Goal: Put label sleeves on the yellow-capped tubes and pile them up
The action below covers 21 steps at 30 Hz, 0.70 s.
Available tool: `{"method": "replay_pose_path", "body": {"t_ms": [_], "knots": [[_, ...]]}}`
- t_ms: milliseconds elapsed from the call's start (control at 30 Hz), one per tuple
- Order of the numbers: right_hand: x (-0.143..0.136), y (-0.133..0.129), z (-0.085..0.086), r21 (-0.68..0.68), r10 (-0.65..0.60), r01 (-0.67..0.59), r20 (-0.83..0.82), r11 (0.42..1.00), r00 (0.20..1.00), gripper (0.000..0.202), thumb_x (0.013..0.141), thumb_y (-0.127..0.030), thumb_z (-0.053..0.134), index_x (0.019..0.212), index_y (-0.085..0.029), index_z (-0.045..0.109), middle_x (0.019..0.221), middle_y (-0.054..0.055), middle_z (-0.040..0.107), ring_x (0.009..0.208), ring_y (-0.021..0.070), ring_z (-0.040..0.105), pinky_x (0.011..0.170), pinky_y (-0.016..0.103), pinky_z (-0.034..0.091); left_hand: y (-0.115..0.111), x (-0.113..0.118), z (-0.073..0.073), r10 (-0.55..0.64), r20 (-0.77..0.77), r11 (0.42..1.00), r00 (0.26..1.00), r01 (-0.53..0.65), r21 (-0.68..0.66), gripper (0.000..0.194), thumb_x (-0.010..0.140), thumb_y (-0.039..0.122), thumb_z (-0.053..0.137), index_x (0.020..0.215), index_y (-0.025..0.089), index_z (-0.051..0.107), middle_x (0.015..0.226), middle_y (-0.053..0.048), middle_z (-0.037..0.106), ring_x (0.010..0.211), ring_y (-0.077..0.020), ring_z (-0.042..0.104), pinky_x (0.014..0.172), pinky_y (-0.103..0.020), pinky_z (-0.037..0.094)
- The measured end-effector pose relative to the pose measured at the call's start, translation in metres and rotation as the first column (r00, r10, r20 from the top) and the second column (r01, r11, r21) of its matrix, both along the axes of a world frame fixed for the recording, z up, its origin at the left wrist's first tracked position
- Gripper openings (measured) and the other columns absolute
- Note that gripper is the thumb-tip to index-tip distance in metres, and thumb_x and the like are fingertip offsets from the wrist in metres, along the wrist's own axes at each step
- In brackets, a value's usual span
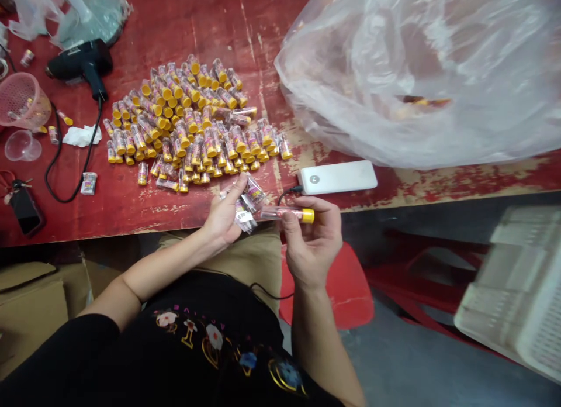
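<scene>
My right hand (313, 237) pinches a clear plastic tube with a yellow cap (287, 214), held level with the cap to the right. Several small printed plastic packets (249, 202) lie in my left hand (223, 217), its fingers partly wrapped round them at the table's front edge. The tube's clear end is close beside the packets; I cannot tell whether they touch. Just beyond my hands spreads a large pile of similar yellow-capped tubes (188, 120) on the red table (144, 211).
A white power bank (337, 178) with a black cable lies right of the pile. Behind it bulges a big translucent plastic bag (372, 73). At left are a heat gun (83, 62), a pink basket (21, 100) and a phone (26, 208). A white crate (517, 290) stands at right.
</scene>
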State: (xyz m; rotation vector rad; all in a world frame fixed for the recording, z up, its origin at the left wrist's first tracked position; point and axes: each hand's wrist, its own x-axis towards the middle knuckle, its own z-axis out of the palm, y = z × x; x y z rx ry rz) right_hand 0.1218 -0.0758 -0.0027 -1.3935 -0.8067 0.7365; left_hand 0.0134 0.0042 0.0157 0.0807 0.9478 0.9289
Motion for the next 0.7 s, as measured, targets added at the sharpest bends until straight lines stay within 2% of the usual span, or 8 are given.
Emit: {"method": "replay_pose_path", "body": {"t_ms": [67, 200, 300, 433, 567, 700], "knots": [[0.0, -0.001, -0.001, 0.021, -0.009, 0.009, 0.006, 1.0, 1.0, 0.028, 0.086, -0.039, 0.078, 0.102, -0.021, 0.063, 0.096, 0.002, 0.062, 0.07, 0.0081, 0.058, 0.062, 0.021, 0.051, 0.0, 0.0, 0.0, 0.013, 0.0, 1.0, 1.0, -0.013, 0.001, 0.018, 0.086, 0.031, 0.079, 0.088, 0.015, 0.071, 0.089, -0.007, 0.076, 0.1, -0.0232, 0.074, 0.098, -0.041, 0.056], [0.001, -0.003, -0.002, 0.047, 0.06, -0.056, -0.091, 0.997, 0.994, 0.022, 0.091, -0.039, 0.073, 0.1, -0.021, 0.066, 0.077, -0.002, 0.059, 0.054, 0.0064, 0.053, 0.05, 0.02, 0.046, 0.001, 0.001, 0.004, 0.03, -0.014, 1.0, 0.999, -0.03, -0.005, 0.025, 0.076, 0.029, 0.088, 0.081, 0.015, 0.069, 0.077, -0.002, 0.072, 0.082, -0.0171, 0.072, 0.093, -0.036, 0.056], [0.002, -0.004, -0.003, 0.043, 0.063, -0.058, -0.129, 0.997, 0.99, 0.021, 0.09, -0.039, 0.074, 0.099, -0.021, 0.067, 0.077, -0.001, 0.062, 0.053, 0.0072, 0.055, 0.049, 0.021, 0.046, 0.002, 0.003, 0.007, 0.033, -0.036, 0.999, 0.999, -0.034, -0.042, 0.031, 0.071, 0.031, 0.092, 0.075, 0.015, 0.065, 0.072, 0.0, 0.069, 0.074, -0.0149, 0.069, 0.089, -0.034, 0.055], [0.002, -0.004, -0.005, 0.035, 0.063, -0.06, -0.112, 0.998, 0.992, 0.023, 0.091, -0.042, 0.072, 0.1, -0.022, 0.07, 0.082, 0.001, 0.066, 0.057, 0.0096, 0.06, 0.052, 0.024, 0.051, 0.003, 0.004, 0.007, 0.04, -0.049, 0.993, 0.998, -0.045, -0.109, 0.031, 0.075, 0.033, 0.09, 0.074, 0.016, 0.064, 0.068, 0.002, 0.066, 0.066, -0.0117, 0.064, 0.084, -0.032, 0.056], [0.002, -0.003, -0.008, 0.026, 0.023, -0.021, -0.078, 0.999, 0.997, 0.024, 0.087, -0.039, 0.077, 0.101, -0.021, 0.07, 0.087, 0.001, 0.067, 0.057, 0.0089, 0.062, 0.056, 0.026, 0.057, 0.002, 0.002, 0.003, 0.035, -0.04, 0.993, 0.999, -0.039, -0.107, 0.028, 0.079, 0.029, 0.087, 0.073, 0.016, 0.062, 0.068, 0.001, 0.063, 0.072, -0.014, 0.066, 0.089, -0.035, 0.054], [0.0, -0.001, -0.011, 0.025, -0.083, 0.084, -0.035, 0.996, 0.996, 0.025, 0.086, -0.039, 0.079, 0.098, -0.019, 0.069, 0.088, 0.001, 0.067, 0.06, 0.0088, 0.065, 0.056, 0.024, 0.059, -0.004, 0.002, -0.003, -0.025, -0.04, 0.999, 0.999, 0.023, -0.04, 0.028, 0.08, 0.032, 0.086, 0.074, 0.016, 0.064, 0.071, 0.0, 0.065, 0.078, -0.0163, 0.068, 0.093, -0.037, 0.053]]}}
